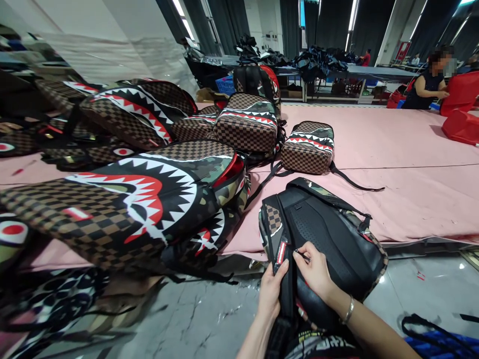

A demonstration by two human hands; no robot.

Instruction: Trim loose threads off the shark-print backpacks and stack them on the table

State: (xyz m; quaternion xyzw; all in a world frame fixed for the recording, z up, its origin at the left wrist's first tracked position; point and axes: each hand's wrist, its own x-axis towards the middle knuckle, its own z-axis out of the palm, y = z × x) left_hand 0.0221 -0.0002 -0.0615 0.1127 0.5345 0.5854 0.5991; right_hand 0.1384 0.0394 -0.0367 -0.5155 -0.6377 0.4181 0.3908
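A black-backed backpack rests tilted against the table's front edge, its padded back panel facing me. My left hand is closed around one of its shoulder straps, beside a small red and white label. Just to the right, my right hand pinches something thin and dark near the strap; its exact kind is too small to make out. A silver bracelet sits on my right wrist. Left of the hands lies a large checkered backpack with a shark-mouth print.
Several more checkered backpacks are piled at the left and back of the pink-covered table. A small one lies near the middle, its strap trailing right. At far right a person handles red bags. Blue material lies on the floor.
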